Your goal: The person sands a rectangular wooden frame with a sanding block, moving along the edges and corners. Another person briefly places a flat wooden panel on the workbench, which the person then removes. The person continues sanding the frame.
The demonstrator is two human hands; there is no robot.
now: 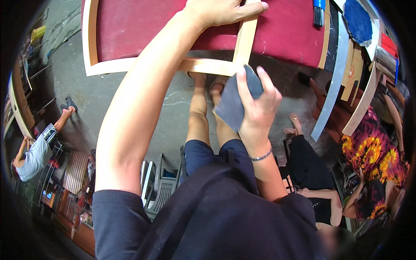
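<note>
A pale wooden frame [110, 67] lies on a red covered surface, its near bar jutting past the edge. Across it reaches my left arm, and my left hand [214, 12] grips the frame's right bar, the thumb laid over the wood. The other left fingers are partly cut off at the top of the picture. Just below the frame's near right corner, my right hand [263, 106] holds a dark grey sheet of sandpaper [230, 104]. It is bent under my fingers, its upper tip close to the corner; whether it touches the wood I cannot tell.
On the red surface [286, 39], a blue-handled brush [319, 15] lies at the far right. Beside it are wooden strips, a long grey strip [331, 91] and a blue-stained piece [357, 21]. People sit at right and left. A grey plastic chair [164, 190] stands by my legs.
</note>
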